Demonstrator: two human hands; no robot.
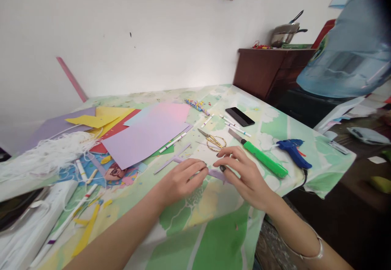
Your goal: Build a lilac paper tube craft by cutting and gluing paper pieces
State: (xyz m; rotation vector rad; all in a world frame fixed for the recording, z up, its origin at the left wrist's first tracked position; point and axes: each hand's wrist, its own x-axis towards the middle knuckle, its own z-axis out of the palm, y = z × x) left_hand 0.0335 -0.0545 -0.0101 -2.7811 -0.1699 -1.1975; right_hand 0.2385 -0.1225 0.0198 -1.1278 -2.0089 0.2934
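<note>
My left hand [185, 177] is closed, its fingertips at the left end of a small purple paper strip [216, 175]. My right hand [244, 174] has bent fingers around the strip's other end, with its thumb side partly hidden. Gold-handled scissors [214, 140] lie just beyond my hands. To the right of them is a green utility knife [264, 158] with its blade out. More thin purple paper strips [171, 160] rest beyond my left hand, and a large purple paper sheet [146, 141] lies farther left.
A blue glue gun [293, 152] sits near the table's right edge, its cord hanging off. A black phone [240, 116] and several markers [173, 142] lie around the back. White string [51, 152], a power strip [51, 217] and yellow scraps [87, 233] crowd the left.
</note>
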